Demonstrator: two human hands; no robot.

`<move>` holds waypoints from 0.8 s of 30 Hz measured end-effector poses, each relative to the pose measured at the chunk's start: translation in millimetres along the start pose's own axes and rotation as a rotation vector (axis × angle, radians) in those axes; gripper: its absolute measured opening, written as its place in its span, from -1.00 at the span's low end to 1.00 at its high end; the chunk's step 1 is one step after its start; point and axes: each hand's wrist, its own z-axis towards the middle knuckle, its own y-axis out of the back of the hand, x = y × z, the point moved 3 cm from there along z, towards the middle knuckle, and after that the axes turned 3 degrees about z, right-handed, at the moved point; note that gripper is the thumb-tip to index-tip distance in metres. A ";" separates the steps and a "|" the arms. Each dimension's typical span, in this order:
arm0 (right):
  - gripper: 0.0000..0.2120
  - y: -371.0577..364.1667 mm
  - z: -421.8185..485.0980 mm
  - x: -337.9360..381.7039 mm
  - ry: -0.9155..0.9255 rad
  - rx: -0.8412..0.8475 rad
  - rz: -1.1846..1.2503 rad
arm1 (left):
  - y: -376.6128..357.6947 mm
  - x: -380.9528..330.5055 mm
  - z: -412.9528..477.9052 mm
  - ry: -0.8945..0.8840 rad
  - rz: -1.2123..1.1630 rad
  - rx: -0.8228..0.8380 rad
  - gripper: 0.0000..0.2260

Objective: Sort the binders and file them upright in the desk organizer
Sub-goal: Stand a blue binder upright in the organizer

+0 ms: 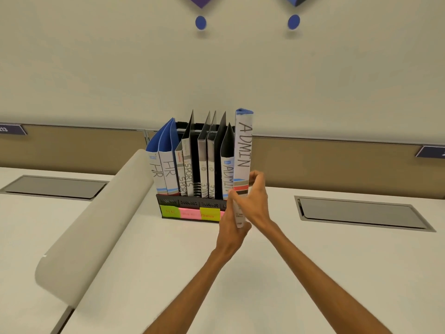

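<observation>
Gripping the ADMIN binder (243, 145) low on its spine, the right hand (256, 198) has its fingers (257, 175) curled round the binder's right edge and its thumb laid across the front of the spine. Just below it and slightly to its left, the left hand (231, 227) holds the binder's bottom end, fingers lying straight up the left face and the thumb tip showing past the lower right corner. The binder stands upright between the two hands, spine toward the camera, blue top edge well above them. Whether its foot sits inside a slot or in front of one cannot be told.

Touching the binder on the left hand's side is the desk organizer (168, 202), a black rack with green, pink and yellow sticky notes (190, 214) along its front lip. Nearest the hands in the rack stands a second ADMIN binder (227, 174), black-covered. Further left come two black-spined binders (203, 165) with lettering upside down, then two SPORTS binders (187, 174), then two blue HR binders (168, 169) at the far end, all upright.

Everything rests on a white desk (168, 261). Well to the left of the hands a white curved panel (96, 225) slants across the desk, beside the organizer. A grey hatch (361, 213) lies flush in the desk out to the right of the right hand.
</observation>
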 end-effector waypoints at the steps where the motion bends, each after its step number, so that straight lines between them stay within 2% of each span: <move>1: -0.42 4.6 6.6 1.3 0.014 0.010 -0.043 | 1.8 2.0 0.4 0.009 0.006 -0.009 -0.24; 8: -0.23 24.2 74.0 50.4 0.175 0.063 -0.188 | -5.9 5.3 11.0 0.075 0.071 -0.035 -0.22; 13: -0.06 34.5 123.9 100.9 0.221 0.108 -0.219 | -3.5 21.9 -2.3 0.081 0.194 -0.023 -0.29; 16: -0.19 27.2 131.1 112.7 0.259 0.172 -0.298 | -0.7 28.7 -4.7 0.094 0.247 -0.014 -0.33; 20: -0.44 19.2 123.4 108.1 0.276 0.112 -0.213 | 5.9 36.9 -0.5 0.115 0.300 0.020 -0.37; 24: -0.52 18.7 122.6 102.9 0.271 0.124 -0.155 | 9.8 38.9 15.4 0.052 0.335 0.052 -0.48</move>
